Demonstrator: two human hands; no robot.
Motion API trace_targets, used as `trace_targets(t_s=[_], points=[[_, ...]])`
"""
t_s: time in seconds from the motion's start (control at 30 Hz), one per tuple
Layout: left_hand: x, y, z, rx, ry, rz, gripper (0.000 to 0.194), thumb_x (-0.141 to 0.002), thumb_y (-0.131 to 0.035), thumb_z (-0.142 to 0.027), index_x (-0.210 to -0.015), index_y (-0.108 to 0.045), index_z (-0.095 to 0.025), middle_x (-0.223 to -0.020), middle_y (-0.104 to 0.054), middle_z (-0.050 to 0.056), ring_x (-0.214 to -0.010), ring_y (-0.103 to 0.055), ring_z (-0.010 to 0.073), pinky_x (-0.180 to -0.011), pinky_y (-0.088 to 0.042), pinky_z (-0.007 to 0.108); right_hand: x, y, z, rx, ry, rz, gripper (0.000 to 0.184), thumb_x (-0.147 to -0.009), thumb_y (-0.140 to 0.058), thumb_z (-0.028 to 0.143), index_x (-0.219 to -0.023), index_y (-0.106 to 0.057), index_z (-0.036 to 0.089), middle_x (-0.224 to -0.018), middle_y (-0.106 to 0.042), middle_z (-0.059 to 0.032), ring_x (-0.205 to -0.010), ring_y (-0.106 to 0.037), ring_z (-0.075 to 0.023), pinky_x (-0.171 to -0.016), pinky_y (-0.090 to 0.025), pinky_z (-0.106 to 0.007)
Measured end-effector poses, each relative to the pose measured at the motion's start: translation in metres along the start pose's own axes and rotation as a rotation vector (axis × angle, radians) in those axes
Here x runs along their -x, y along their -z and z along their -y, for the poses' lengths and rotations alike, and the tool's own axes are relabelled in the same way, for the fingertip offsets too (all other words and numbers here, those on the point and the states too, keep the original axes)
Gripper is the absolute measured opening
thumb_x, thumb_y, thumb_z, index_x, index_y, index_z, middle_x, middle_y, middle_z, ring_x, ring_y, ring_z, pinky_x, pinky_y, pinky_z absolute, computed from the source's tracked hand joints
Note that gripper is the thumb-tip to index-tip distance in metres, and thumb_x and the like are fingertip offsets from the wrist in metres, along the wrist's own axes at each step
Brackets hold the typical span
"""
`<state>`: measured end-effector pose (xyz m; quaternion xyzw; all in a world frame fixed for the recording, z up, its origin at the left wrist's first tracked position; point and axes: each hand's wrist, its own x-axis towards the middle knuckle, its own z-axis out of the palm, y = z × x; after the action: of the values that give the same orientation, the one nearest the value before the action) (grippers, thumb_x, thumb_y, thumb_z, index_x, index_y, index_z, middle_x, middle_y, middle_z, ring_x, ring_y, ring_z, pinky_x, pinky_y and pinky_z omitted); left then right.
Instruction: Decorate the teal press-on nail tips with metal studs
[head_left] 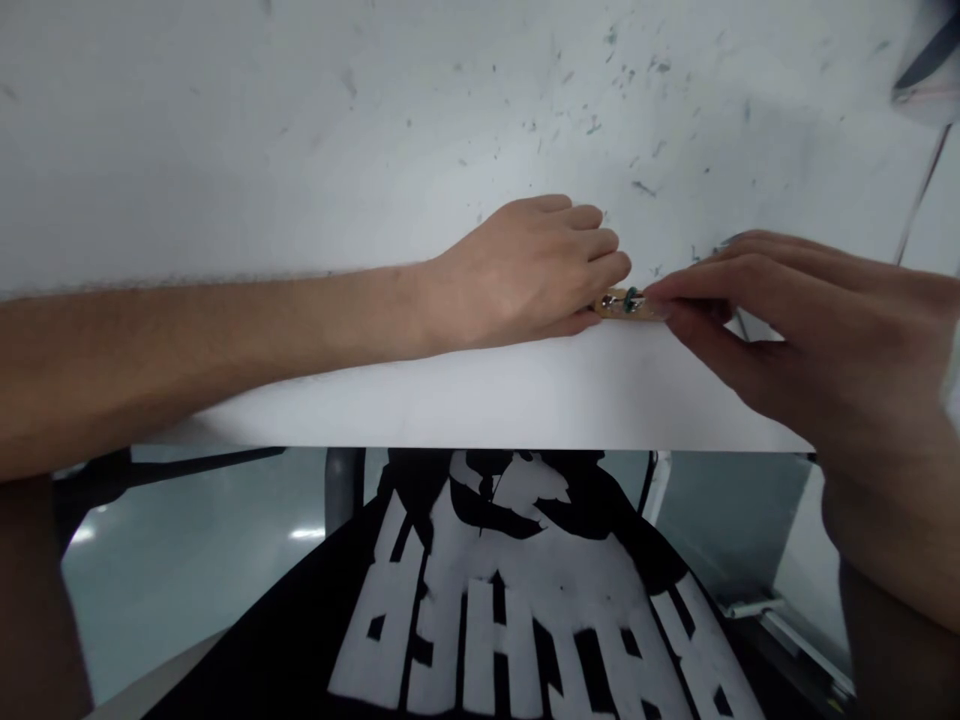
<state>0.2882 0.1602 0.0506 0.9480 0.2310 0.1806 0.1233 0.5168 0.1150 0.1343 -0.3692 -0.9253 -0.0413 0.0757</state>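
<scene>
A small tan strip (619,312) with shiny metal bits and a green piece (631,299) lies near the front of the white tabletop. My left hand (536,265) is closed, with its thumb and curled fingers at the strip's left end, gripping it. From the right, my right hand (795,310) reaches in with thumb and forefinger pinched together at the strip's other end, beside the green piece. Its fingertips cover that end, so what exactly they pinch is hidden.
Dark and green specks mark the white tabletop (300,130). A dark-bladed object (930,60) is partly visible at the top right corner. The table's front edge runs just above my printed black shirt (525,600).
</scene>
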Motion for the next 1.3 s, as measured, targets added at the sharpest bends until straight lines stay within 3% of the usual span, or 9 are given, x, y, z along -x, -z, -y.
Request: trace_targets(t_s=[0.2,0.4,0.8,1.3], points=[[0.003,-0.003,0.003,0.06,0.005,-0.052,0.032,-0.106,-0.042,-0.04,-0.105,-0.065,-0.019,-0.096,-0.071,0.007,-0.097,-0.067,0.0226,-0.083,-0.05,0.038,0.003,0.0,-0.003,0.013,0.004,-0.004,0.028,-0.088,-0.067,0.018,-0.114,-0.061,0.024,-0.094,-0.061,0.0101,-0.089,-0.055,0.0038,-0.068,-0.037,-0.015],[-0.002,0.0,0.004,-0.01,-0.014,0.003,0.033,-0.107,-0.039,-0.038,-0.108,-0.065,-0.018,-0.098,-0.073,0.008,-0.095,-0.066,0.0229,-0.082,-0.05,0.037,0.005,0.003,0.001,-0.038,0.004,0.034,0.026,-0.088,-0.068,0.021,-0.113,-0.062,0.025,-0.094,-0.061,0.0105,-0.089,-0.056,0.0035,-0.071,-0.041,-0.015],[-0.003,0.003,0.001,-0.007,0.004,0.039,0.031,-0.106,-0.04,-0.038,-0.109,-0.065,-0.02,-0.1,-0.073,0.009,-0.097,-0.066,0.024,-0.082,-0.05,0.039,0.0,0.002,0.004,0.006,0.048,-0.022,0.027,-0.085,-0.07,0.018,-0.11,-0.061,0.022,-0.091,-0.06,0.0089,-0.089,-0.055,0.0012,-0.069,-0.039,-0.016],[-0.001,0.005,-0.002,-0.093,0.004,0.094,0.028,-0.105,-0.047,-0.036,-0.111,-0.065,-0.016,-0.101,-0.073,0.008,-0.095,-0.066,0.0245,-0.082,-0.05,0.038,0.001,0.0,-0.003,0.023,-0.041,-0.005,0.024,-0.088,-0.067,0.021,-0.111,-0.063,0.025,-0.094,-0.063,0.0112,-0.087,-0.056,0.0038,-0.066,-0.036,-0.014]])
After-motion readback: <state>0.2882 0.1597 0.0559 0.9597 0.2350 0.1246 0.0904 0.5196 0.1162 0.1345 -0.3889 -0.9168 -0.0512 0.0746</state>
